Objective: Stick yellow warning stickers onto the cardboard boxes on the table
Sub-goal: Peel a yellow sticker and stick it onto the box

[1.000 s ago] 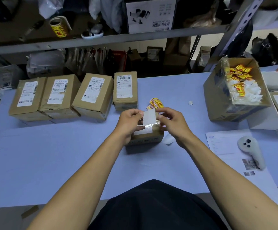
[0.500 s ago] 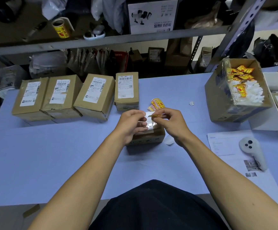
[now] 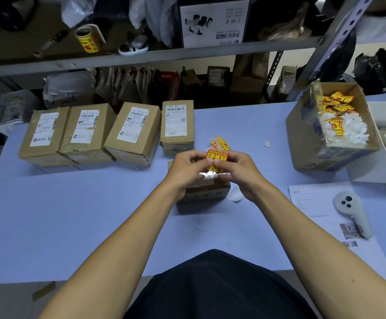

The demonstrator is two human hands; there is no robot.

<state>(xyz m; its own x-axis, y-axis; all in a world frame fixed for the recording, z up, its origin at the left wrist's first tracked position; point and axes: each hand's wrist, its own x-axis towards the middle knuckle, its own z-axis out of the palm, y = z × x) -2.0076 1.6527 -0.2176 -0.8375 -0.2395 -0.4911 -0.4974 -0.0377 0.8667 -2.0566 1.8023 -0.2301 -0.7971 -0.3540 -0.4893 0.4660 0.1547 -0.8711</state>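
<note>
Both hands pinch one yellow and red warning sticker (image 3: 217, 157), printed face up, just above a small cardboard box (image 3: 207, 192) at the table's middle. My left hand (image 3: 188, 170) grips the sticker's left edge and my right hand (image 3: 238, 171) its right edge. The hands hide most of the box's top. A small pile of loose yellow stickers (image 3: 220, 143) lies just behind the hands. Several cardboard boxes with white shipping labels stand in a row at the back left, from the leftmost box (image 3: 43, 134) to the rightmost box (image 3: 177, 125).
An open carton (image 3: 307, 139) with yellow stickers and white backing scraps stands at the right. A white box (image 3: 371, 171) sits beside it. A white controller (image 3: 353, 212) lies on a paper sheet (image 3: 314, 203). A peeled white backing (image 3: 235, 195) lies by the small box. Shelving runs behind the table.
The white backing side faced me a second ago; the sticker has been turned over and now shows its yellow printed face. Both hands stayed above the small box.
</note>
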